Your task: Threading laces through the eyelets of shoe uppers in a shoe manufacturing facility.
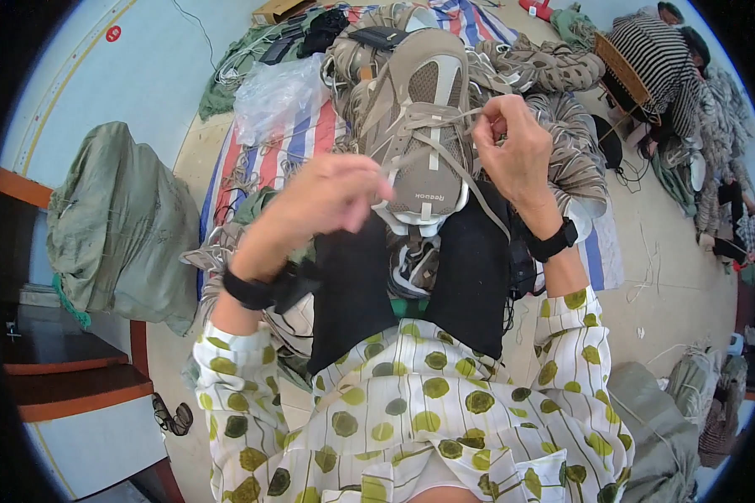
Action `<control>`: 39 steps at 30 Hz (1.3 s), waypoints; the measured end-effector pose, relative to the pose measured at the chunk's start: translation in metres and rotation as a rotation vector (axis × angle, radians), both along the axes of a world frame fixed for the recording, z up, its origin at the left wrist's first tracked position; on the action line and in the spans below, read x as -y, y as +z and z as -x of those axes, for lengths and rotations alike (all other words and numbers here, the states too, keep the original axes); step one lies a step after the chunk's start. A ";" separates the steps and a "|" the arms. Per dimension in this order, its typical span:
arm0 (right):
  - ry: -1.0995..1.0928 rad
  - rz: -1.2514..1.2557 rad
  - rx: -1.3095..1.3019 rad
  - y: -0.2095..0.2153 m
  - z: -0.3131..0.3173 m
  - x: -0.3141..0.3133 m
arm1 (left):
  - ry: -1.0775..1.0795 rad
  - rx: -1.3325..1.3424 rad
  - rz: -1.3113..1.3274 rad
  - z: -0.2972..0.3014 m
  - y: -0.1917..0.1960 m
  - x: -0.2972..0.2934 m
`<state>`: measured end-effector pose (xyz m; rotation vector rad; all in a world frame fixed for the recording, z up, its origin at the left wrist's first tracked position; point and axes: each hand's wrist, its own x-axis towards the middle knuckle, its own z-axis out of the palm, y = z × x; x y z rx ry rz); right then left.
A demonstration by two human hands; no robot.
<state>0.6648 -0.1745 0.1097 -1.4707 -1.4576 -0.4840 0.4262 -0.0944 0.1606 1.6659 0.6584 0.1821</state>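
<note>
A beige and grey sneaker (428, 84) rests across my lap, its tongue end toward me and its toe pointing away. A flat beige shoelace (432, 117) crosses its throat, and one loose length trails down the right side. At the sneaker's right edge, my right hand (516, 147) is closed, thumb and fingertips pinching part of the lace. My left hand (327, 197) hovers by the left side of the tongue with its fingers curled. Motion smears it, and whether a lace strand near its fingertips is held cannot be made out.
Many similar sneakers (554, 67) are heaped beyond and right of my knees on a striped sheet (235, 168). Clear plastic (281, 96) lies at the far left, near a bulky green sack (117, 226). Another person in a striped top (658, 63) sits at the far right.
</note>
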 end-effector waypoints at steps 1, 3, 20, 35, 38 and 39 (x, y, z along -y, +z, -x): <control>0.032 0.036 -0.017 0.000 0.004 0.005 | 0.005 0.029 0.079 0.013 0.003 -0.012; 0.040 0.129 -0.052 -0.009 0.011 0.014 | 0.063 0.061 0.237 0.046 0.000 -0.043; 0.265 0.472 -0.908 -0.041 -0.016 0.075 | 0.081 0.105 0.372 0.086 -0.043 -0.043; 0.653 0.485 -1.005 0.024 0.027 0.088 | 0.200 0.126 -0.714 -0.010 0.003 0.035; 0.661 0.526 -0.968 0.017 0.030 0.093 | 0.155 0.165 -1.571 -0.004 -0.015 0.021; 0.637 0.582 -0.951 0.015 0.029 0.095 | 0.158 0.163 -1.572 0.000 -0.020 0.020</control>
